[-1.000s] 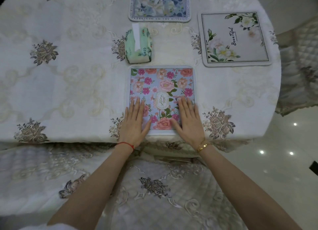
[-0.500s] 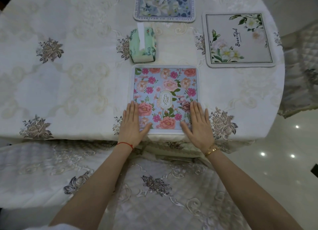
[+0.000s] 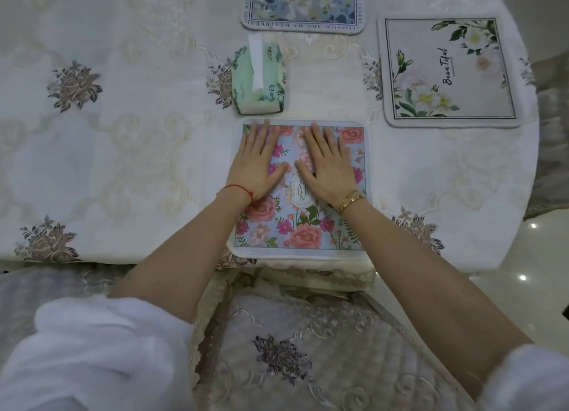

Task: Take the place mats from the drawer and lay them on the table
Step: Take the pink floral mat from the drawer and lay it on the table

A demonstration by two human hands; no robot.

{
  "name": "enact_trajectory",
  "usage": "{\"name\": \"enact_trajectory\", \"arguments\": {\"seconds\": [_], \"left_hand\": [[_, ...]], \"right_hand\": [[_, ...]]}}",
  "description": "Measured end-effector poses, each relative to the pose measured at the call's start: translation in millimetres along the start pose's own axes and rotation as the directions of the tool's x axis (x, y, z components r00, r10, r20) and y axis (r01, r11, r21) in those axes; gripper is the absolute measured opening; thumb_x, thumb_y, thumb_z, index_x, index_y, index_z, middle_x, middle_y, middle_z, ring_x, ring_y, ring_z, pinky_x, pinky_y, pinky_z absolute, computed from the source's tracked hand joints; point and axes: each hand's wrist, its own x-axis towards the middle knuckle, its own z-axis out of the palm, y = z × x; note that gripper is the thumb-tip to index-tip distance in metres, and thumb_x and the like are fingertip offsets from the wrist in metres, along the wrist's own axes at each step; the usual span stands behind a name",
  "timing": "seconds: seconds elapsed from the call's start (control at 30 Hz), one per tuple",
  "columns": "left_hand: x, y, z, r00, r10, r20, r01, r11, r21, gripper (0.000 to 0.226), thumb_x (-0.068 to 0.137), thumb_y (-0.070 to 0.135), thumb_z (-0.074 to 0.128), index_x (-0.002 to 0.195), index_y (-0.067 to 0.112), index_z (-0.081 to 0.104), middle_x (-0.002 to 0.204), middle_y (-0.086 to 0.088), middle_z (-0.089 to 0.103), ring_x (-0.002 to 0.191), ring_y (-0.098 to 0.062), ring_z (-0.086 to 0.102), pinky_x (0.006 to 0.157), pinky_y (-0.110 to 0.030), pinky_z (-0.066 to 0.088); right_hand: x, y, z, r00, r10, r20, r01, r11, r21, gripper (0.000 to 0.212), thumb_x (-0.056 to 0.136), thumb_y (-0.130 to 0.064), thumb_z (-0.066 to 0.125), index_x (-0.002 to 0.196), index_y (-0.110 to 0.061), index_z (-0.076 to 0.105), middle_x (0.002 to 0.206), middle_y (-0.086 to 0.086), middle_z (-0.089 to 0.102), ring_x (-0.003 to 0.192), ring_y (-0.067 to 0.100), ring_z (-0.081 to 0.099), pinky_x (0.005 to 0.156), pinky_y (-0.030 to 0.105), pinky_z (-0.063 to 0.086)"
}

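pressing flat: your left hand (image 3: 257,164) and right hand (image 3: 328,164) both lie palm-down on the pink floral place mat (image 3: 300,222), side by side on its far half, thumbs nearly meeting over the middle. fingers (image 3: 261,133) are straight and slightly spread, gripping nothing; they rest on the mat surface only.

mat position: flat on the tabletop (image 3: 123,133), near edge just at the table's rim in front of you, far edge just beside the green tissue pack (image 3: 260,78). no visible curl or lifted corner.

other mats: a blue floral mat (image 3: 303,7) lies at the far side, partly cut off by the frame; a white floral mat (image 3: 449,72) lies to the right, flat and well apart from the pink one.

progress, as judged: three mats laid, the third apparently at the smoothing stage. the left part of the tabletop carries no mat. the drawer is not in view, so you cannot tell whether more mats remain to fetch.

risk: sliding hands may drag the embroidered cloth and skew the mat.
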Motion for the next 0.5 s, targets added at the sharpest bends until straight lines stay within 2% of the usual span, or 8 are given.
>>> {"name": "enact_trajectory", "arguments": {"seconds": [0.2, 0.33, 0.5], "left_hand": [[8.2, -2.0, 14.4, 0.999, -0.005, -0.038, 0.006, 1.0, 0.019, 0.073, 0.093, 0.06, 0.02, 0.155, 0.025, 0.002, 0.163, -0.002, -0.004, 0.15, -0.022, -0.008, 0.122, -0.037, -0.006], [7.8, -6.9, 15.4, 0.998, -0.01, -0.065, 0.012, 0.999, 0.03, 0.074, 0.094, 0.063, 0.025, 0.155, 0.026, 0.004, 0.164, 0.0, -0.001, 0.15, -0.019, -0.005, 0.122, -0.038, -0.002], [3.4, -16.4, 9.0, 0.997, -0.055, -0.063, 0.055, 0.998, -0.002, 0.084, 0.091, 0.069, 0.03, 0.155, 0.023, 0.002, 0.163, -0.002, -0.005, 0.15, -0.018, -0.007, 0.122, -0.038, -0.003]], "right_hand": [[-0.5, 1.3, 7.6, 0.999, 0.001, -0.051, 0.0, 1.0, 0.002, 0.07, 0.099, -0.056, 0.028, 0.157, -0.021, 0.008, 0.165, -0.002, 0.007, 0.152, 0.019, 0.002, 0.123, 0.041, -0.003], [-5.6, 13.5, 5.9, 0.999, 0.023, -0.049, -0.024, 0.999, -0.021, 0.076, 0.097, -0.062, 0.027, 0.157, -0.019, 0.008, 0.165, -0.003, 0.007, 0.152, 0.014, 0.002, 0.124, 0.042, 0.002], [-13.5, 33.7, -2.6, 0.991, 0.114, -0.071, -0.115, 0.993, -0.019, 0.087, 0.093, -0.071, 0.024, 0.157, -0.015, 0.007, 0.165, 0.001, 0.006, 0.152, 0.017, 0.001, 0.124, 0.04, 0.003]]}}
